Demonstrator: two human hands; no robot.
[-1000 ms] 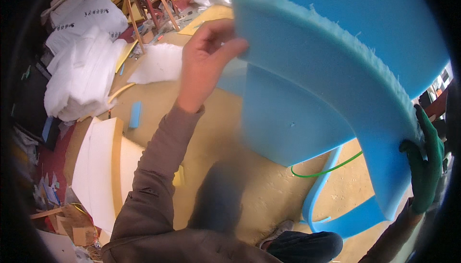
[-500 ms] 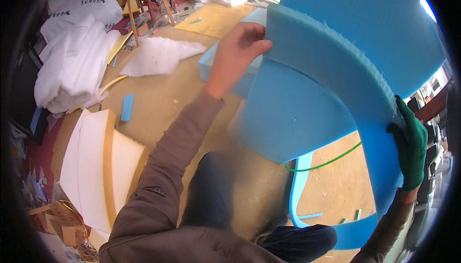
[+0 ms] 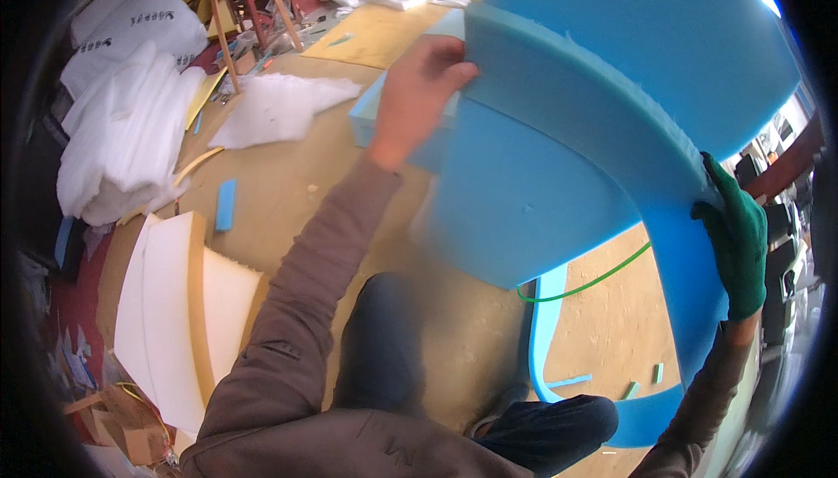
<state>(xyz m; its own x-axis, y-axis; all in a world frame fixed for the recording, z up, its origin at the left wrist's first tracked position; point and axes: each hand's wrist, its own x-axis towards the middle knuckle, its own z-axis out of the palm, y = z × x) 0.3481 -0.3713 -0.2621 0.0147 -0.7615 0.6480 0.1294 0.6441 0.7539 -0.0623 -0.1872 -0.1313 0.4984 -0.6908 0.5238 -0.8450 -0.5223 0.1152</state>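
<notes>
A curved blue foam strip stands on edge along a large blue foam sheet, bending down toward me at the right. My bare left hand pinches the strip's far left end between thumb and fingers. On my right hand is a green glove; its thumb and fingers are wrapped over the strip's outer edge at the right. Behind the strip, more blue foam spreads up and to the right. A pale blue foam block sits beside my left wrist.
White curved foam pieces with tan edges lie at the left, below a heap of white batting. A green hose crosses under the blue foam. Wooden stand legs and a yellow sheet are at the back.
The view has shifted slightly, so the foam and both hands appear a little farther left. Both hands keep their hold on the strip; the right hand sits slightly higher in view.
</notes>
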